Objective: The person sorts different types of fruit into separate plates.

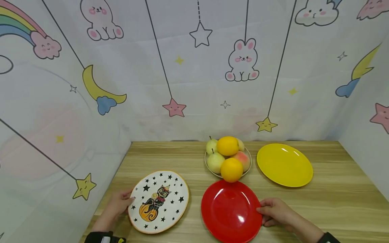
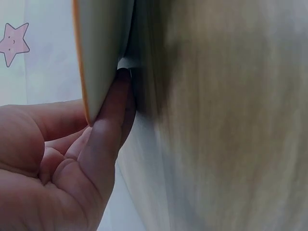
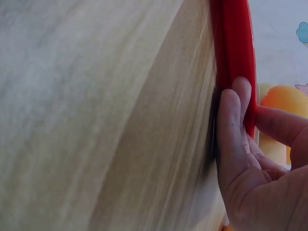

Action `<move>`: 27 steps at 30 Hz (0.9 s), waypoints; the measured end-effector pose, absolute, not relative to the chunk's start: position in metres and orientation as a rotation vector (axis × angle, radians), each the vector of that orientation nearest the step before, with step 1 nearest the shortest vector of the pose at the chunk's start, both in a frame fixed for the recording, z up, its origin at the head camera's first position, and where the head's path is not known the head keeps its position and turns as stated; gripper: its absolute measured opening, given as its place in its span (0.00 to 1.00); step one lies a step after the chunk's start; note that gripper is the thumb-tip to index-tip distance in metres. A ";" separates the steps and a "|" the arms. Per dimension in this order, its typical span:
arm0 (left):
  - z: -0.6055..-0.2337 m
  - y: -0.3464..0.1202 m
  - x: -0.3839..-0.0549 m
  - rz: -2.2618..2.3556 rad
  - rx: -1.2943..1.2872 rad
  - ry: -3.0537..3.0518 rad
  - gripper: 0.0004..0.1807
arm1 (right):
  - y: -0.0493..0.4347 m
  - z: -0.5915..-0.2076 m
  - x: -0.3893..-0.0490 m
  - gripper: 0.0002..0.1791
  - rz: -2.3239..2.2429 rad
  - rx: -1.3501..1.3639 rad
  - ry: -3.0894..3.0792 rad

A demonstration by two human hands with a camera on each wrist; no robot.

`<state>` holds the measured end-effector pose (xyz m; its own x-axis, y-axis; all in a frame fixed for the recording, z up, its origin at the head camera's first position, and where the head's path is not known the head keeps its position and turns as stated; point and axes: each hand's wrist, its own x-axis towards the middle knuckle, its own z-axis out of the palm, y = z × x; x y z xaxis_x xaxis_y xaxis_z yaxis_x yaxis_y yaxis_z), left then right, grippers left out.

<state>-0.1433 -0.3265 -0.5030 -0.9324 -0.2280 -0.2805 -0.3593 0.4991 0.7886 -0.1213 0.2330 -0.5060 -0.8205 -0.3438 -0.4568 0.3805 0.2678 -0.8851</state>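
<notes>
In the head view, a white plate with an orange rim, black stars and a cat on a pumpkin is at the left. My left hand pinches its left edge, thumb on top and fingers underneath, as the left wrist view also shows. A red plate lies in front of the fruit bowl. Its right edge is between the thumb and fingers of my right hand. In the right wrist view the fingers reach under the red rim, close over the wooden table.
A bowl with pears, a peach, an orange and a lemon-like yellow fruit stands behind the red plate. At the back right lies a yellow plate. The wooden table ends at a cloth backdrop printed with rabbits and stars.
</notes>
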 end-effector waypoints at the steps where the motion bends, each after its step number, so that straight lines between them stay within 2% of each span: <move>1: -0.503 -0.326 -0.143 1.420 -0.497 2.594 0.27 | 0.233 -0.506 -0.121 0.13 -1.607 0.034 1.958; 13: -0.504 -0.311 -0.137 1.464 -0.334 2.581 0.26 | 0.234 -0.508 -0.123 0.13 -1.600 0.038 1.954; 27: -0.503 -0.299 -0.141 1.398 -0.297 2.625 0.25 | 0.234 -0.508 -0.123 0.12 -1.607 0.036 1.952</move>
